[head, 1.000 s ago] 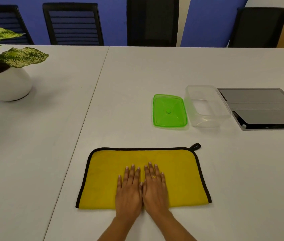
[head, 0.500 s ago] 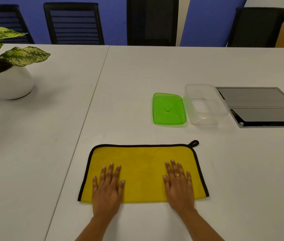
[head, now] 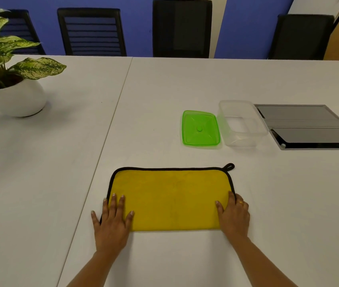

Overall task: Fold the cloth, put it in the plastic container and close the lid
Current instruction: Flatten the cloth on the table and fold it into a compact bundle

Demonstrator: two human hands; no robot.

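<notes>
- Yellow microfibre cloth with black piping (head: 170,198) lies flat in the lower centre of the frame on the white table (head: 185,83); its near edge has no piping, so it looks folded once already.
- Your left hand (head: 112,221) and right hand (head: 233,215) rest palm-down on the cloth's two lower corners, fingers spread and gripping nothing; you seem to be pressing the layers flat so the next fold lines up.
- Your clear rectangular plastic container (head: 242,123) stands open at centre right, and the green plastic lid (head: 200,128) lies just beside it on its left, both well apart from the cloth, which leaves you room to fold.
- The cloth's lower corners are hidden under your palms, so you cannot tell whether the edges match there.
- At the right edge of the frame the grey tablet in its folio cover (head: 309,126) is cut off, and the container's clear walls make its floor hard to read.
</notes>
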